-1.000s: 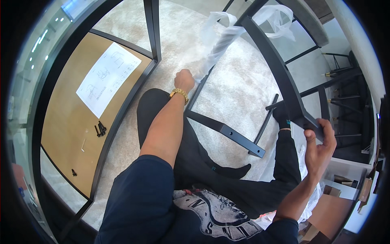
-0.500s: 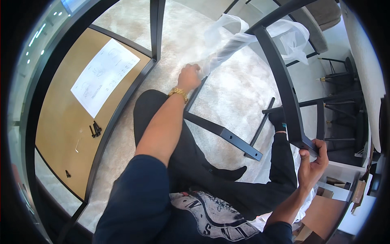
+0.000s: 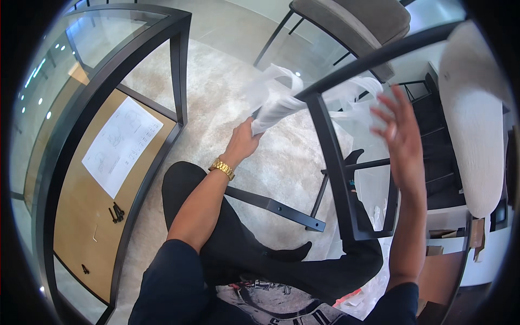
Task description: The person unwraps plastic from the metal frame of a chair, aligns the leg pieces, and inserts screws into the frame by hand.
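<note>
A black metal frame (image 3: 333, 168) stands tilted in front of me, with white foam wrap (image 3: 279, 114) loosely wound around its far side. My left hand (image 3: 242, 142), a gold watch on its wrist, is closed on the frame where the wrap covers it. Raised beside the frame's right side, my right hand (image 3: 401, 141) has its fingers spread and holds nothing; motion smears them slightly. Close to the right fingertips is a loose end of the wrap. A black bar with drilled holes (image 3: 295, 215) reaches across above my legs.
At left, a black table frame with glass holds a tan panel (image 3: 76, 216), carrying an instruction sheet (image 3: 122, 146), black bolts (image 3: 116, 213) and a hex key (image 3: 95, 233). A grey upholstered chair (image 3: 346, 27) stands far right. A pale rug (image 3: 216, 81) lies beneath.
My right hand has let go of the frame's lower corner and risen toward the wrap, opening. The frame has shifted a little left and down in view; my left hand keeps its hold.
</note>
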A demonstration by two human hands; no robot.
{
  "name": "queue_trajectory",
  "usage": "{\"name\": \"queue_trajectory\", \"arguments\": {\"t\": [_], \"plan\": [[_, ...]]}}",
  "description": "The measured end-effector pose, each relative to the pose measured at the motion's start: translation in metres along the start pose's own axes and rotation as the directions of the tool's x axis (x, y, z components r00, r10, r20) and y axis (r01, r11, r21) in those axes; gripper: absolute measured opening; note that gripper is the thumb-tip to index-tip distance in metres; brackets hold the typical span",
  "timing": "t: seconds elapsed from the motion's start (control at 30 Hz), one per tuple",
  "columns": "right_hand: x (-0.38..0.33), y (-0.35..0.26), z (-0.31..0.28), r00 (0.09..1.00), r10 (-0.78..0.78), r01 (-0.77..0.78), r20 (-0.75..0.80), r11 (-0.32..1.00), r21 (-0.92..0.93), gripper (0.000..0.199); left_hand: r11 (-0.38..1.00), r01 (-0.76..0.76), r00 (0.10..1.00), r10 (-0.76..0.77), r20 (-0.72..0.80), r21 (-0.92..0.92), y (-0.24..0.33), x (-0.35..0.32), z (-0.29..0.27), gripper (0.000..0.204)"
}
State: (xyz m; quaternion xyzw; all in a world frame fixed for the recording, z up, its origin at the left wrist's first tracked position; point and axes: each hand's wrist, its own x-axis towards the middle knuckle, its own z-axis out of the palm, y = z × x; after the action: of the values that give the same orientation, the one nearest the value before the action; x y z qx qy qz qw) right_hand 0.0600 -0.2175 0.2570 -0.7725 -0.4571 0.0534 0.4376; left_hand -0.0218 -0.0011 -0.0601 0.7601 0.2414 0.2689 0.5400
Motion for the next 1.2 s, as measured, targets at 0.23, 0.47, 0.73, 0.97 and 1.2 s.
{"name": "queue_trajectory", "arguments": {"t": [0.23, 0.47, 0.73, 0.97, 1.2], "plan": [[0.052, -0.012, -0.053, 0.97, -0.147, 0.244, -0.195, 0.616, 0.749, 0.028, 0.915, -0.368, 0.93, 0.363, 0.059, 0.165, 0.058, 0.0, 0.007, 0.027], [0.041, -0.004, -0.116, 0.971, -0.041, 0.209, -0.237, 0.631, 0.747, 0.024, 0.891, -0.439, 0.892, 0.416, 0.175, 0.117, 0.093, 0.017, 0.014, 0.032], [0.043, 0.013, -0.148, 0.987, -0.062, 0.156, -0.151, 0.624, 0.766, 0.02, 0.882, -0.436, 0.883, 0.381, 0.274, 0.179, 0.065, 0.02, 0.002, 0.038], [0.05, 0.041, -0.206, 0.989, -0.046, 0.141, -0.144, 0.623, 0.77, 0.018, 0.915, -0.355, 0.911, 0.291, 0.292, 0.193, 0.027, 0.028, 0.004, 0.027], [0.05, 0.055, -0.227, 0.984, -0.075, 0.173, -0.16, 0.598, 0.783, 0.015, 0.861, 0.199, 0.98, -0.173, -0.099, 0.468, -0.104, 0.048, -0.026, 0.022]]}}
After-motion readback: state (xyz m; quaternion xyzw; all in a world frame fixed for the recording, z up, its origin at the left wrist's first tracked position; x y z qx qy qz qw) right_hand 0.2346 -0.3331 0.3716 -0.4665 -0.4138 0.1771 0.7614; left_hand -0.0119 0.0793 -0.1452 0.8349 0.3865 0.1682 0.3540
